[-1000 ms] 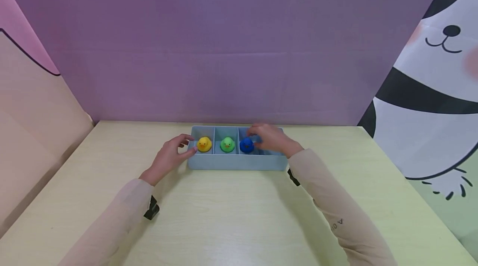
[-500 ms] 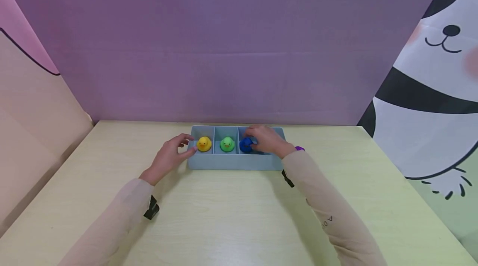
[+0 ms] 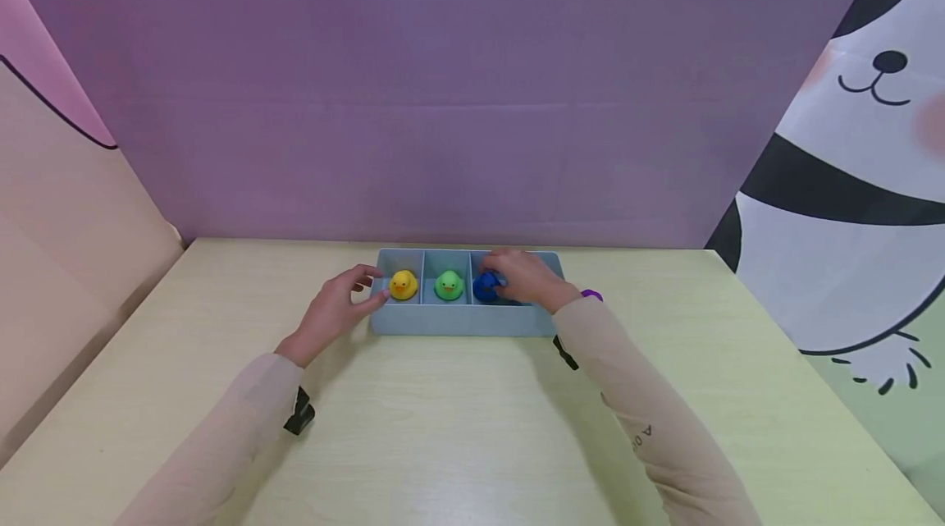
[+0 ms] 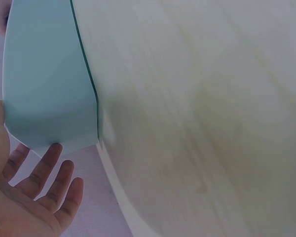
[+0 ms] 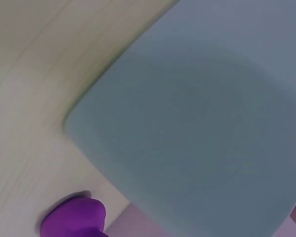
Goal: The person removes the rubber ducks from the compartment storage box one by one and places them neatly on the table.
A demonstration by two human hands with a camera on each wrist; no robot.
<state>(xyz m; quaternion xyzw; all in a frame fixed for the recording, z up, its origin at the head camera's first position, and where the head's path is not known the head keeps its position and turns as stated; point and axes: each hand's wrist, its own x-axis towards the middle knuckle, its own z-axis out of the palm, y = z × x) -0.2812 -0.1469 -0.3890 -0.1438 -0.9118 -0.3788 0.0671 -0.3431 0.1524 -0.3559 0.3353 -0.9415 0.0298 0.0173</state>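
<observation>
A: Item one, the tray [image 3: 465,321]?

B: Blue-grey, oblong, divided into compartments; set on the pale yellow table [image 3: 443,427] near its far edge; its outer wall is seen close up in both wrist views.

A: Contents?

B: A yellow duck [image 3: 403,285] is lodged in the leftmost compartment; a green duck [image 3: 449,285] in the next; a blue duck [image 3: 486,286] in the third; all three are upright; anything further right is hidden by the hand.

A: The right hand [image 3: 526,278]?

B: It is laid over the tray's right part; its fingers are curled round the blue duck, which is gripped while resting in its compartment.

A: The left hand [image 3: 335,308]?

B: It is placed at the tray's left end; the fingers are relaxed and spread, the fingertips [image 4: 53,152] touching the wall; nothing is held.

A: Other items?

B: A purple object [image 3: 591,295] is lying on the table just beside the tray's right end, partly hidden by the right sleeve; its kind cannot be told; a purple backdrop [image 3: 443,83] is stood behind the table; a panda print [image 3: 856,181] is hung at the right.
</observation>
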